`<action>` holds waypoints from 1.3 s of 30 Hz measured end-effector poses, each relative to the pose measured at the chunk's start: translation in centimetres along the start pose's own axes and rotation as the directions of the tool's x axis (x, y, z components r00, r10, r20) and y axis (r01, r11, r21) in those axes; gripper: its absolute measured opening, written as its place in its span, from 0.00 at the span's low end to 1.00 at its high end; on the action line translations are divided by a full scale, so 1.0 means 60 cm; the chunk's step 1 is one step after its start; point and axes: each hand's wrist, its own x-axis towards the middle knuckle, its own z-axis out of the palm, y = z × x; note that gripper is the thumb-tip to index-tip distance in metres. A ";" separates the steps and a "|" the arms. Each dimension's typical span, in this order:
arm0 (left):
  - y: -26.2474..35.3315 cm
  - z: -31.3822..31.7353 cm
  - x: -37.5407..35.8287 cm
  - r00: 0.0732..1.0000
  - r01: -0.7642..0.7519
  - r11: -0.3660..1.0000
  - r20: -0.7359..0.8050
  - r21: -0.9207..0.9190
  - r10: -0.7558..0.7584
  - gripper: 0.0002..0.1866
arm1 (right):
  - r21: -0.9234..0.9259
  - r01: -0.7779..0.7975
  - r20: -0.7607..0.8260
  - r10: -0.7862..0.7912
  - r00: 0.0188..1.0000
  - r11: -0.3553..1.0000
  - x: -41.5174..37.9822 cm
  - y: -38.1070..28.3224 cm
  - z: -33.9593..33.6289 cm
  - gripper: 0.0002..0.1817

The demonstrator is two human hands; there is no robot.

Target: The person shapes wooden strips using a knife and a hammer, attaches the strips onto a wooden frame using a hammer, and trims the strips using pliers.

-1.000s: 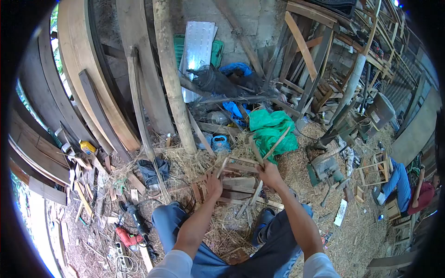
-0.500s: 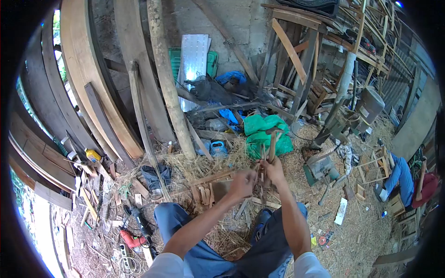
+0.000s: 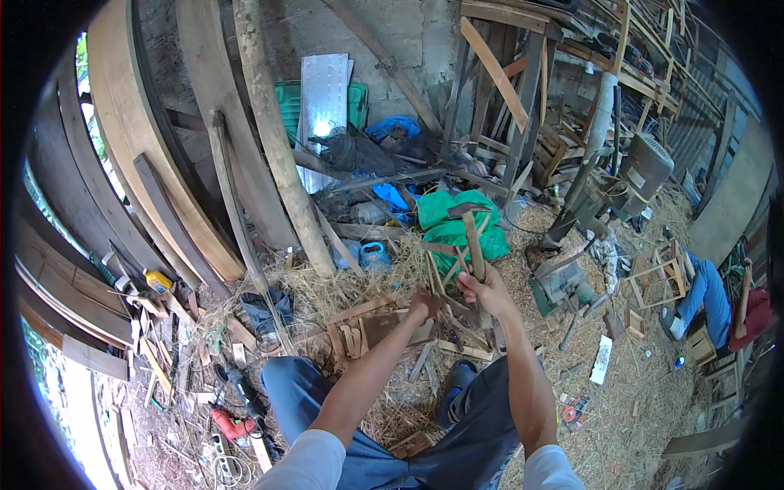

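My right hand (image 3: 487,296) is closed round the wooden handle of a hammer (image 3: 474,245). The hammer stands nearly upright, its dark metal head at the top. To the left, my left hand (image 3: 424,305) is closed low beside several thin wooden strips (image 3: 436,273), which cross one another between the two hands. What its fingers hold is hidden. Behind the hammer head lies a green plastic bag (image 3: 441,207). Below my hands, a flat board (image 3: 384,331) rests among straw and offcuts.
A red power drill (image 3: 233,425) and an angle-grinder-like tool (image 3: 245,388) lie at the left. Long planks (image 3: 122,122) and a pole (image 3: 273,139) lean there. A machine (image 3: 563,287) stands at the right. A person in blue trousers (image 3: 700,298) sits farther right.
The right hand and hammer have come up a little, the head showing more plainly. My left hand has moved slightly down. The whole view has shifted a little.
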 end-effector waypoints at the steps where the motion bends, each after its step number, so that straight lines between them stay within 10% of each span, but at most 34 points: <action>1: -0.001 -0.002 0.002 0.999 -0.025 0.999 -0.020 0.045 0.026 0.23 | -0.046 -0.012 -0.013 0.012 1.000 0.999 0.001 0.000 0.000 0.09; 5: -0.070 0.025 0.031 0.861 -0.509 0.779 0.236 0.367 0.451 0.13 | -0.112 -0.013 -0.033 0.009 0.999 0.994 0.016 0.007 -0.008 0.10; 7: -0.055 0.037 0.010 0.919 -0.161 0.984 -0.376 -0.078 0.121 0.10 | -0.044 0.011 -0.018 -0.012 1.000 0.999 0.028 0.012 -0.008 0.12; 13: -0.082 -0.049 0.026 0.929 -0.365 0.865 0.078 0.344 0.361 0.13 | -0.073 0.027 -0.020 -0.029 0.999 0.997 0.039 0.010 -0.028 0.14; 21: -0.114 -0.115 0.053 0.965 -0.206 0.966 0.134 -0.154 0.227 0.12 | -0.070 -0.052 -0.017 0.051 0.999 0.996 0.052 0.000 -0.056 0.14; 23: -0.128 -0.139 0.050 0.879 -0.471 0.879 0.121 0.073 0.461 0.14 | -0.077 -0.070 -0.004 0.070 0.998 0.995 0.054 0.001 -0.074 0.14; 27: -0.163 -0.195 0.058 0.867 -0.487 0.866 0.186 0.115 0.463 0.12 | -0.084 -0.088 -0.015 0.087 0.996 0.993 0.053 0.012 -0.111 0.15; 29: -0.157 -0.233 0.042 0.944 -0.319 0.922 0.015 -0.219 0.330 0.15 | -0.275 -0.027 -0.117 -0.006 0.993 0.961 0.051 0.019 -0.135 0.15; 32: -0.128 -0.339 0.035 0.968 -0.069 0.858 0.175 -0.508 0.182 0.17 | -0.271 0.018 -0.255 -0.090 0.963 0.962 0.040 0.052 -0.189 0.11; 39: -0.121 -0.296 0.057 0.966 -0.051 0.660 0.131 -0.750 0.224 0.16 | -0.198 0.068 -0.332 -0.132 0.934 0.978 0.050 0.040 -0.151 0.11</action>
